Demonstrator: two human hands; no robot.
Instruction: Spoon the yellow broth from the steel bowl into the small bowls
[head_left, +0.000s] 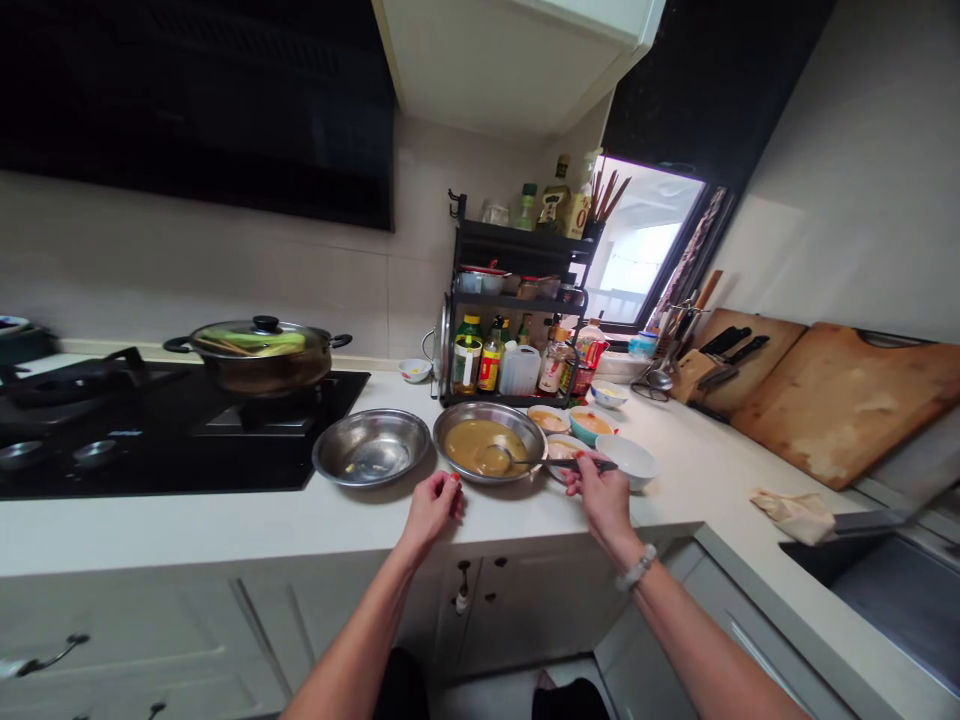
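My right hand [600, 490] grips the dark handle of a ladle [536, 462]. The ladle's head dips into cloudy yellow-brown liquid [469, 440] in a steel basin [536, 420]. Just in front of that basin, my left hand [436, 508] rests near the counter's front edge with curled fingers, and no object shows in it. To its left sits a second steel basin [371, 448], holding only small bits at the bottom. Small bowls stand right of the liquid: one orange-filled bowl [592, 422], another filled bowl [550, 418], one partly behind my right hand, and a white bowl [634, 460].
A lidded pot [262, 360] stands on the black gas stove [172, 440] at left. Behind the basins rises a black rack [517, 300] with bottles. At right are a knife block [697, 375], cutting boards [847, 400], a cloth [793, 515] and the sink [892, 590].
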